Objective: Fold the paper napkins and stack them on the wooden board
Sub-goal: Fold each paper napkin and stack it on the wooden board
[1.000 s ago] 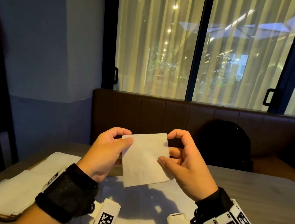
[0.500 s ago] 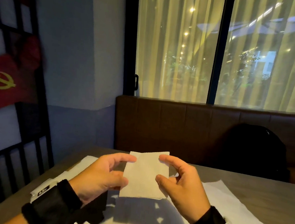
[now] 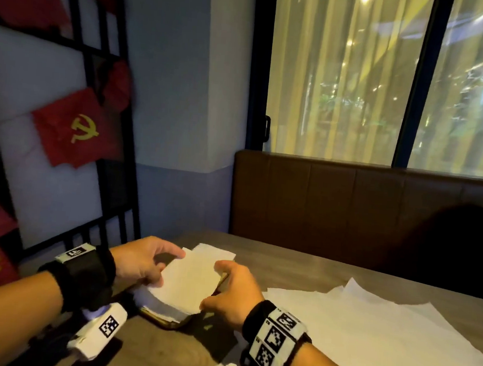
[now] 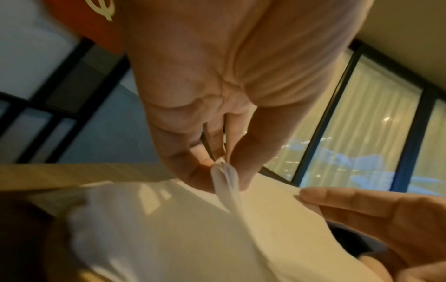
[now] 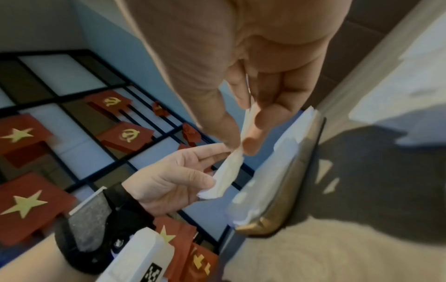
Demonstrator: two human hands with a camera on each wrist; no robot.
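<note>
A folded white napkin [image 3: 189, 282] is held flat just above the stack of folded napkins [image 3: 164, 306] on the wooden board [image 3: 165, 322] at the table's left. My left hand [image 3: 153, 265] pinches its left edge, seen edge-on in the left wrist view as the folded napkin [image 4: 225, 177]. My right hand [image 3: 226, 290] pinches the right edge between thumb and fingers, shown in the right wrist view with the napkin [image 5: 231, 169] above the board [image 5: 284, 206]. Whether the napkin touches the stack I cannot tell.
Unfolded white napkins [image 3: 367, 337] lie spread on the wooden table [image 3: 300, 268] to the right. A brown bench back [image 3: 348, 202] runs behind the table. A black metal rack with red flags [image 3: 76, 132] stands at the left.
Both hands carried the folded napkin left and down from in front of me to just over the stack on the board. The head view turned left.
</note>
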